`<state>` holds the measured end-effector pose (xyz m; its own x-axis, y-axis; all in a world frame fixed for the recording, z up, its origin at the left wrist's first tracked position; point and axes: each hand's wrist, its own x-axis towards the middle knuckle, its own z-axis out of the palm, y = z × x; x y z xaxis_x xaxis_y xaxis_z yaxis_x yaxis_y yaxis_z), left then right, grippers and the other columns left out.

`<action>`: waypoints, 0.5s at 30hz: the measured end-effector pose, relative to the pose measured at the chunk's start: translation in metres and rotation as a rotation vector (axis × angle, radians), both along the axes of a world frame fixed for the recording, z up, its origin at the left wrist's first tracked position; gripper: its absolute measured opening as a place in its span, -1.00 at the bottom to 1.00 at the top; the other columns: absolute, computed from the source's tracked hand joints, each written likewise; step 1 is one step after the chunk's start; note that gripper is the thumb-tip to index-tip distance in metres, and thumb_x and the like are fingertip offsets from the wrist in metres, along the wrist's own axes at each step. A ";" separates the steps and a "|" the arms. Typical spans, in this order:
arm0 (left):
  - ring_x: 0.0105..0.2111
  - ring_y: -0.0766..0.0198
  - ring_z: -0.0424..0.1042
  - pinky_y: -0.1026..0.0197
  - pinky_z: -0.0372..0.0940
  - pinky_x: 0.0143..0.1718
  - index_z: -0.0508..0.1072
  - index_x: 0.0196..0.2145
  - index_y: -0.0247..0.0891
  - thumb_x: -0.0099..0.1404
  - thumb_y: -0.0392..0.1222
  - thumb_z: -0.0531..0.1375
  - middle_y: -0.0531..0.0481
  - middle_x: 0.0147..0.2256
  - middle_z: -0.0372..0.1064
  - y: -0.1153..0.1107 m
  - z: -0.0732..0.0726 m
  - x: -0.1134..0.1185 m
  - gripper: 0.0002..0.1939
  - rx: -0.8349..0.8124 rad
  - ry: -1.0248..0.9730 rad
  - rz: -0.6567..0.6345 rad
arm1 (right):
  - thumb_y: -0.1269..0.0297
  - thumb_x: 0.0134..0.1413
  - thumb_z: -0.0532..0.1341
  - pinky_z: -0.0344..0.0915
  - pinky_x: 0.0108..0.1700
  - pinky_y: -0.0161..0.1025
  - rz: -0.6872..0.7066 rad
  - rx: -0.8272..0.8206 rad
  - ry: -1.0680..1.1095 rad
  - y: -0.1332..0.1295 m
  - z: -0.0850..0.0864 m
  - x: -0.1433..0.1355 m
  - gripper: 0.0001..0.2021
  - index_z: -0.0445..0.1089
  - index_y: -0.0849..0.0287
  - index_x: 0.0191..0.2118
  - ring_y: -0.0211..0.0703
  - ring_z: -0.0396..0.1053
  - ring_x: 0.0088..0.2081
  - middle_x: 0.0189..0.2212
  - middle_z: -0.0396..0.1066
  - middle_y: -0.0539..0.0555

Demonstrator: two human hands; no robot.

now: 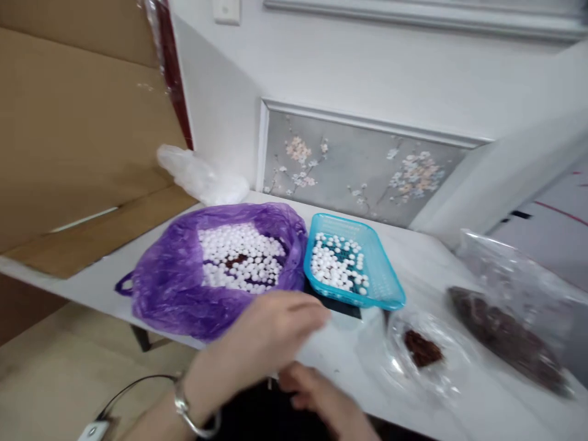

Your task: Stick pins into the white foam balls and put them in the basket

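Head view, two hands (282, 321) (319, 392), one purple bag (168, 291)

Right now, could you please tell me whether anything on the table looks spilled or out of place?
A reddish-brown patch shows among the small white balls in the crumpled purple plastic bag; it looks odd, dark against the white. I cannot tell what it is.

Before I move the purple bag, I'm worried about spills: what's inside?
Inside the purple bag are many white balls, with a small reddish-brown patch showing among them. Anything beneath the balls is covered and can't be seen.
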<state>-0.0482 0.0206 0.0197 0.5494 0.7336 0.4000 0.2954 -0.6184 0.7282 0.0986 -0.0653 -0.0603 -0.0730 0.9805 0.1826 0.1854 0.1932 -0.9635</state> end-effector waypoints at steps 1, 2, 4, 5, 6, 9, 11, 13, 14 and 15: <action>-0.15 0.12 0.56 0.19 0.35 -0.02 0.65 -0.19 -0.09 0.31 -0.28 0.14 -0.04 -0.15 0.63 0.012 0.002 -0.009 -0.72 0.094 0.112 0.017 | 0.04 -0.02 0.36 0.49 -0.21 -0.17 -0.104 0.007 -0.130 -0.007 0.011 0.030 -0.62 0.54 -0.05 -0.04 -0.02 0.56 -0.29 -0.24 0.62 0.03; -0.13 0.09 0.55 0.16 0.34 0.01 0.64 -0.16 -0.12 0.34 -0.24 0.09 -0.07 -0.13 0.63 0.025 0.002 -0.017 -0.69 0.159 0.217 0.081 | 0.06 0.07 0.30 0.48 -0.18 -0.20 -0.208 0.004 -0.272 -0.013 0.023 0.060 -0.70 0.54 -0.05 -0.07 -0.06 0.55 -0.30 -0.25 0.61 0.02; -0.04 0.00 0.52 0.09 0.29 0.08 0.59 -0.06 -0.16 0.36 -0.13 0.06 -0.12 -0.03 0.58 0.053 0.000 -0.035 -0.65 0.190 0.405 0.329 | 0.09 0.18 0.20 0.44 -0.19 -0.27 -0.452 0.041 -0.561 -0.017 0.048 0.112 -0.78 0.55 0.02 -0.21 -0.06 0.55 -0.25 -0.25 0.62 0.05; 0.00 -0.06 0.50 0.04 0.28 0.09 0.56 -0.01 -0.16 0.34 -0.10 0.05 -0.14 0.00 0.56 0.065 -0.003 -0.043 -0.62 0.167 0.508 0.424 | 0.10 0.22 0.14 0.43 -0.19 -0.27 -0.585 0.063 -0.704 -0.015 0.057 0.132 -0.75 0.54 0.06 -0.25 -0.07 0.54 -0.30 -0.28 0.62 0.08; 0.00 -0.17 0.49 -0.06 0.28 0.08 0.54 0.02 -0.24 0.32 -0.10 0.06 -0.23 0.02 0.54 0.076 -0.006 -0.050 -0.58 0.144 0.551 0.453 | 0.13 0.25 0.09 0.41 -0.23 -0.27 -0.620 0.038 -0.871 -0.011 0.061 0.148 -0.71 0.54 0.09 -0.25 -0.07 0.55 -0.33 -0.29 0.63 0.11; -0.12 -0.34 0.53 -0.20 0.34 -0.07 0.58 -0.07 -0.39 0.26 -0.14 0.09 -0.44 -0.11 0.58 0.092 -0.017 -0.064 -0.58 0.082 0.634 0.493 | 0.29 0.24 0.02 0.34 -0.35 -0.25 -0.538 -0.062 -1.153 0.011 0.054 0.169 -0.68 0.55 0.06 -0.31 -0.04 0.56 -0.35 -0.34 0.63 0.10; -0.15 -0.27 0.55 -0.13 0.36 -0.08 0.61 -0.12 -0.33 0.22 -0.16 0.13 -0.37 -0.18 0.61 0.093 -0.022 -0.068 -0.64 0.046 0.659 0.490 | 0.36 0.15 0.06 0.25 -0.46 -0.23 -0.480 -0.087 -1.201 0.027 0.040 0.167 -0.70 0.55 0.03 -0.38 0.01 0.55 -0.43 -0.44 0.61 0.09; -0.13 -0.12 0.56 0.00 0.36 -0.06 0.62 -0.17 -0.24 0.25 -0.20 0.13 -0.23 -0.20 0.64 0.092 -0.025 -0.067 -0.70 0.016 0.655 0.471 | 0.37 0.10 0.08 0.20 -0.52 -0.21 -0.448 -0.101 -1.236 0.038 0.026 0.164 -0.71 0.56 0.02 -0.39 0.07 0.55 -0.46 -0.48 0.60 0.10; -0.14 -0.05 0.57 0.06 0.36 -0.05 0.62 -0.20 -0.21 0.27 -0.23 0.13 -0.18 -0.22 0.64 0.091 -0.026 -0.065 -0.73 0.002 0.646 0.459 | 0.36 0.10 0.07 0.21 -0.51 -0.19 -0.440 -0.104 -1.246 0.041 0.021 0.164 -0.71 0.56 0.02 -0.37 0.10 0.56 -0.45 -0.46 0.61 0.10; -0.15 0.01 0.57 0.10 0.36 -0.06 0.62 -0.24 -0.19 0.29 -0.25 0.12 -0.14 -0.24 0.64 0.090 -0.027 -0.063 -0.75 -0.011 0.634 0.447 | 0.34 0.12 0.06 0.24 -0.49 -0.17 -0.438 -0.103 -1.252 0.043 0.017 0.165 -0.70 0.56 0.01 -0.37 0.12 0.56 -0.42 -0.45 0.61 0.10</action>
<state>-0.1111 0.1104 -0.0068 0.3214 0.9417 0.0993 0.8775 -0.3356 0.3425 0.2635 -0.0225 -0.0429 0.1869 0.9712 0.1476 0.9794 -0.1725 -0.1053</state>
